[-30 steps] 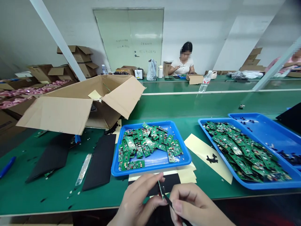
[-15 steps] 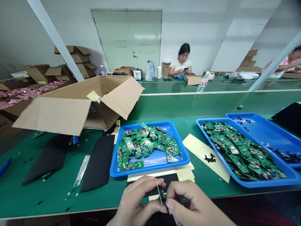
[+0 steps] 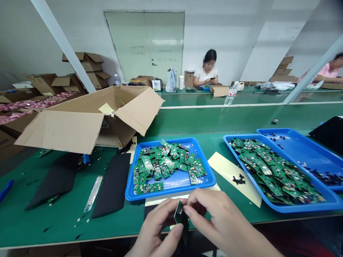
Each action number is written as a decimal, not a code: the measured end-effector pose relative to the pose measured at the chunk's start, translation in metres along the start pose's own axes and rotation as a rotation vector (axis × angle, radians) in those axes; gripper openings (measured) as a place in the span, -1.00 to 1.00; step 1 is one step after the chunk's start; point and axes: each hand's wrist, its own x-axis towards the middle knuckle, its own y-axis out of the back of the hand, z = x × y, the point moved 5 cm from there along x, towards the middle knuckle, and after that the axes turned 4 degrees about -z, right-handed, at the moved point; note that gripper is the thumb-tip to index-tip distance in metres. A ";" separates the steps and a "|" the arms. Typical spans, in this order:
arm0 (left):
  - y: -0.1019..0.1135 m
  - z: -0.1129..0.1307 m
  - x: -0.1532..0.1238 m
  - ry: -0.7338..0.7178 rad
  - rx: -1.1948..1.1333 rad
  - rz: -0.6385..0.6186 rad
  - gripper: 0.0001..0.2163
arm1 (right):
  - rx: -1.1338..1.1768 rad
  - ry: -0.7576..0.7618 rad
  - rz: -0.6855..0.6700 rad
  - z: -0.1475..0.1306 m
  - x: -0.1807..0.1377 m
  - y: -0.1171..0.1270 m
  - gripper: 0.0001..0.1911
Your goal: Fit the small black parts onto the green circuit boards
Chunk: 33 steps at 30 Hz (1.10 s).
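Note:
A small green circuit board (image 3: 178,212) stands on edge between the thumb and fingers of my left hand (image 3: 157,228), over the front edge of the table. My right hand (image 3: 218,216) is closed in a pinch against the board's right side near its top. Whatever lies between those fingertips is hidden. Just beyond my hands, a blue tray (image 3: 171,192) holds a loose pile of green circuit boards (image 3: 160,167). To the right, a longer blue tray (image 3: 281,207) is heaped with more circuit boards (image 3: 270,171).
Small black parts (image 3: 239,179) lie on a yellow paper sheet (image 3: 225,167). Another blue tray (image 3: 297,142) at far right holds black pieces. Left are black foam sheets (image 3: 112,185) and a big open cardboard box (image 3: 66,125). A co-worker (image 3: 206,73) sits across the table.
The board has turned in my left hand, showing more of its face. My right hand has moved up along it, from its lower part to near its top.

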 end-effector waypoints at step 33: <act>-0.003 -0.011 0.007 0.394 -0.047 -0.159 -0.63 | -0.516 0.330 0.255 -0.015 -0.003 -0.004 -0.72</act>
